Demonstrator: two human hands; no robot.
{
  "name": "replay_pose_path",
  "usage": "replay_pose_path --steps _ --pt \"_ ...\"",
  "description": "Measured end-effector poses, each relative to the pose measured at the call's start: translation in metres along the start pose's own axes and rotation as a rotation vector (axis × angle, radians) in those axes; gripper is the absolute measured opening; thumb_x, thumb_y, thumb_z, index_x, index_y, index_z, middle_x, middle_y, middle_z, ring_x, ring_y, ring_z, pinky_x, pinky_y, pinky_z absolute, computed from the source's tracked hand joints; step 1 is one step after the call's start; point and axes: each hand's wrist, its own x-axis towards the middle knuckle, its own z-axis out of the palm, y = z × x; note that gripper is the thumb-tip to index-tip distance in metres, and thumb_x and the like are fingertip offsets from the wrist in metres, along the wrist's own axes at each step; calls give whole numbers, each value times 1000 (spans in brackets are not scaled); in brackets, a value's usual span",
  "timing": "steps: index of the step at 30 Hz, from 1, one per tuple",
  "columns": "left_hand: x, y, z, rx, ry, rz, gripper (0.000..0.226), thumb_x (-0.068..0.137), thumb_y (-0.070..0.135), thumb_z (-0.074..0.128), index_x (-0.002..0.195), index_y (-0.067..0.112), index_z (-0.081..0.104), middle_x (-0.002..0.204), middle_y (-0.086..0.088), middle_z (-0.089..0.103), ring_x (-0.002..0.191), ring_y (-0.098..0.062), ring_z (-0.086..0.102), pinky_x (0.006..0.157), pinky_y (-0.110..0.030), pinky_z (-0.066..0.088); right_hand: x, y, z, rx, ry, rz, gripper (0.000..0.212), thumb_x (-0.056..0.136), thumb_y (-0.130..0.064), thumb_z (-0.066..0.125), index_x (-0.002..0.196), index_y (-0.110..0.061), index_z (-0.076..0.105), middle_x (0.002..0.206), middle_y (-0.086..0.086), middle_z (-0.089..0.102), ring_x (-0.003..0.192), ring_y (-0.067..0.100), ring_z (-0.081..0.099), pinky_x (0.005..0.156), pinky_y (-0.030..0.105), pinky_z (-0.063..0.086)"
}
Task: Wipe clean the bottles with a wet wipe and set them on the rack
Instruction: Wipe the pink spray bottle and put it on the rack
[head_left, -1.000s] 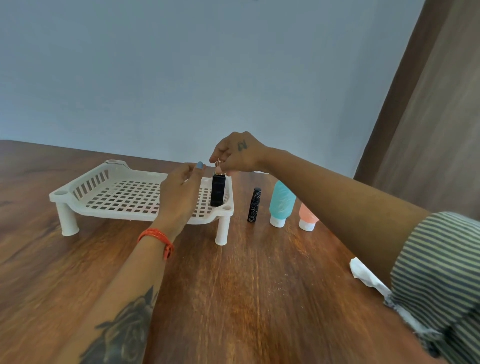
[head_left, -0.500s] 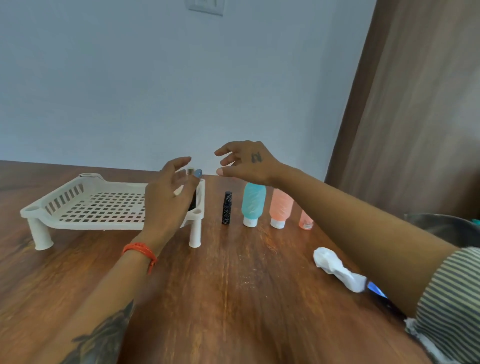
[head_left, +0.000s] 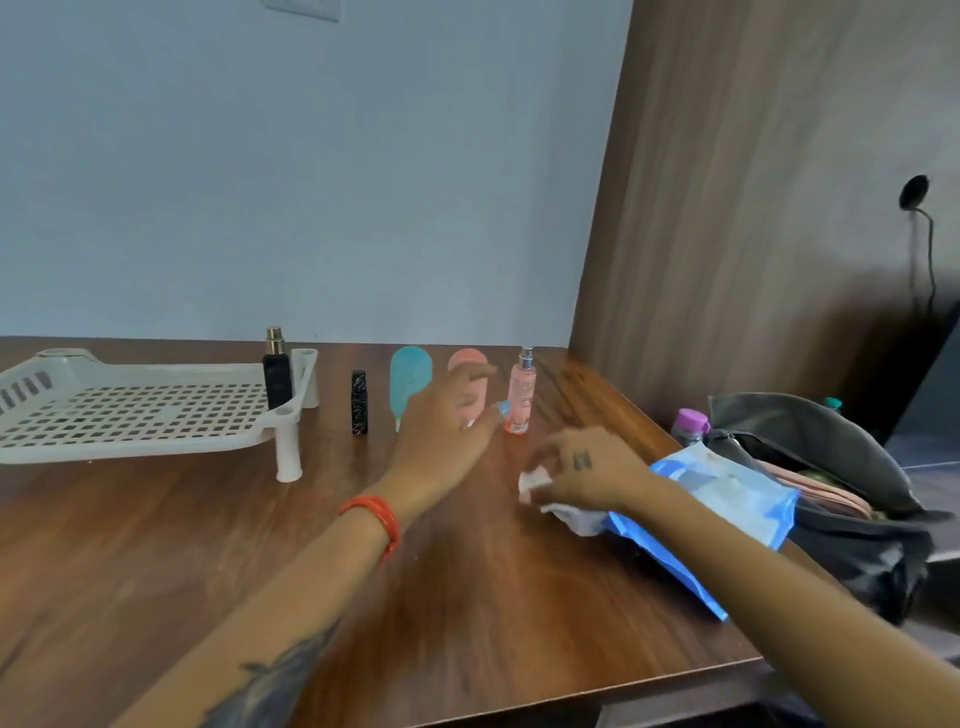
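A white slatted rack (head_left: 130, 410) stands at the left of the wooden table. A black spray bottle (head_left: 277, 371) with a gold top stands on the rack's right corner. In a row right of the rack stand a small black tube (head_left: 359, 401), a teal bottle (head_left: 409, 376), a salmon bottle (head_left: 467, 361) and a pink spray bottle (head_left: 521, 392). My left hand (head_left: 447, 415) hovers in front of the teal and salmon bottles, fingers loosely spread, holding nothing. My right hand (head_left: 582, 470) grips a crumpled white wet wipe (head_left: 535, 480) lying on the table.
A blue wet-wipe pack (head_left: 727, 499) lies on the table under my right forearm. A dark open pouch (head_left: 831, 467) with a purple-capped bottle (head_left: 691, 423) sits at the right edge. A brown wooden panel rises behind the table's right side.
Both hands left the black spray bottle standing on the rack. My right hand moved down to the right and took hold of the wipe. My left hand moved right, in front of the bottle row.
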Motion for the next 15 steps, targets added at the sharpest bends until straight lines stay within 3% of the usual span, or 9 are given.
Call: replay_pose_path --steps 3,6,10,13,15 --pt "-2 -14 14 -32 41 -131 32 85 18 63 116 22 59 114 6 62 99 -8 58 77 -13 43 -1 4 15 -48 -32 6 33 80 -36 65 111 -23 64 111 0 63 101 18 58 83 28 47" --pt "-3 -28 14 -31 25 -201 33 86 13 61 118 22 58 103 3 63 92 -4 57 71 -11 39 7 9 17 1 32 8 24 84 -31 63 99 -12 68 95 6 68 86 18 63 77 29 53" --pt "5 -35 12 -61 74 -215 31 87 12 61 115 23 60 109 5 63 97 -5 57 90 -22 44 34 14 -4 356 403 -12 14 87 -20 61 98 -17 70 82 5 69 65 8 61 55 3 41" --pt "10 -34 16 -94 96 -183 30 85 10 62 112 22 62 110 8 64 92 -3 59 90 -21 45 70 13 -28 469 666 30 22 86 -6 56 101 -13 69 90 4 70 74 10 64 65 8 46" --pt "12 -34 17 -95 102 -171 29 85 9 63 111 21 62 111 7 64 91 -5 61 83 -14 45 92 4 -40 454 699 50 21 86 -11 58 105 -11 68 103 4 68 87 13 63 78 20 50"
